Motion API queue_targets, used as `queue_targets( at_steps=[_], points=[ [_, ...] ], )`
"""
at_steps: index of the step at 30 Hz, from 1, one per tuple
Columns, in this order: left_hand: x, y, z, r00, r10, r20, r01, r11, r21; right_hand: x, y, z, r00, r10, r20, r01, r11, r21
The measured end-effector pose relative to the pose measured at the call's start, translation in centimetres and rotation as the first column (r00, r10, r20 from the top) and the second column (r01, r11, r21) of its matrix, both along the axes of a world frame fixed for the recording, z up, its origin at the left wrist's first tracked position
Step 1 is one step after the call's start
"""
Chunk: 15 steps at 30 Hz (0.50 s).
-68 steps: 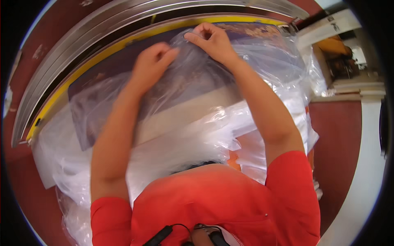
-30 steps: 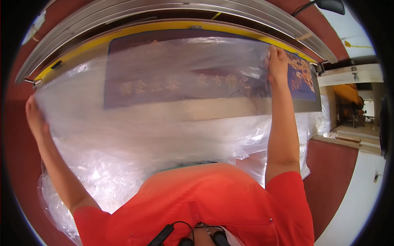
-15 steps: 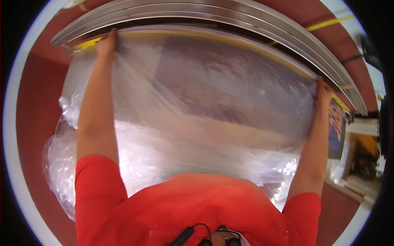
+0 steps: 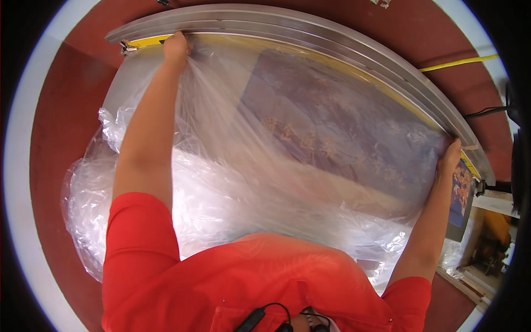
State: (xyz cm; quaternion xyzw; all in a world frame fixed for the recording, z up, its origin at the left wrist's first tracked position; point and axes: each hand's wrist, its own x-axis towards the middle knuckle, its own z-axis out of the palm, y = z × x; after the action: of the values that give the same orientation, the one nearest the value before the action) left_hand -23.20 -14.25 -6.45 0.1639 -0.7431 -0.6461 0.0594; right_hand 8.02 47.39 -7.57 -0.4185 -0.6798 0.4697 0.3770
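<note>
A clear plastic sheet [image 4: 210, 116] is stretched in front of me, with folds fanning out from its upper left part. At the far left my left hand [image 4: 176, 45] is closed on the sheet, beside the yellow strip [image 4: 148, 42] along the bar. Far to the right, my right hand [image 4: 451, 155] is closed at the sheet's other end, its fingertips partly hidden. Both hands are right against the long metal bar [image 4: 310, 21]. Through the film a dark printed panel [image 4: 332, 122] shows. Loose, crumpled film [image 4: 127, 205] bunches near my body.
Another printed piece [image 4: 459, 191] sticks out beyond my right hand. A yellow cable [image 4: 459, 62] and a black cable [image 4: 487, 112] run at the right. Reddish-brown floor [image 4: 61, 138] surrounds the work. An open-sided unit [image 4: 492, 238] stands at the lower right.
The dark gap between bar and sheet has narrowed, and both hands sit closer against the bar. The view has turned, so the bar's right end appears lower. Both hands keep their hold.
</note>
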Motion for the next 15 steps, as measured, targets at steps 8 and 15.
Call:
queue_targets(
  at_steps=[8, 15],
  points=[
    [5.4, -6.2, 5.4, 0.784, -0.546, 0.294, 0.615, 0.624, -0.483, 0.8, -4.3, 5.2, 0.901, 0.434, 0.007, -0.426, 0.887, -0.180],
    [9.6, -15.6, 4.8, 0.664, -0.578, 0.475, 0.748, 0.508, -0.427, 6.3, -0.3, 8.3, 0.834, 0.015, 0.552, -0.393, 0.719, 0.574]
  ],
)
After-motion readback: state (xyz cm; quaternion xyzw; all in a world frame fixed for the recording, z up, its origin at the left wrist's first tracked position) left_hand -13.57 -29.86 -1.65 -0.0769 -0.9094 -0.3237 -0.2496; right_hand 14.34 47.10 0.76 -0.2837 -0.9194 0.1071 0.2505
